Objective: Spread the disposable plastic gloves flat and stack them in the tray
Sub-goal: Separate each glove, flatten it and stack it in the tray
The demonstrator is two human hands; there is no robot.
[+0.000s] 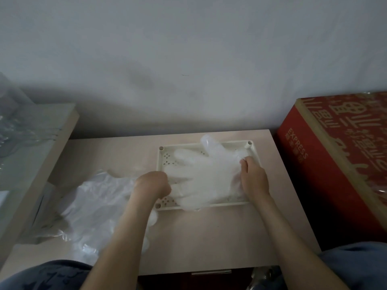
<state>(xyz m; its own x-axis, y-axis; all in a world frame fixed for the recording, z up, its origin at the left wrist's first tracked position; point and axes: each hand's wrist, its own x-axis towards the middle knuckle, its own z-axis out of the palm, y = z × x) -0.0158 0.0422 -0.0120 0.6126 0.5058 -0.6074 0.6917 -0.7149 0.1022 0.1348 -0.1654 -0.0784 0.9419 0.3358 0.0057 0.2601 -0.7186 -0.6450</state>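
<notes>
**Glove stretched over tray**

One clear glove [201, 174] lies across the white tray [184, 145]. The left hand [151, 184] pinches its finger end at 9 o'clock, the right hand [254, 176] its cuff at 3 o'clock. The spare gloves [94, 197] heap at 8 o'clock.

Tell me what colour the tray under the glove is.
The tray under the glove is cream-white, with small perforated patterns; the head view shows it.
</notes>
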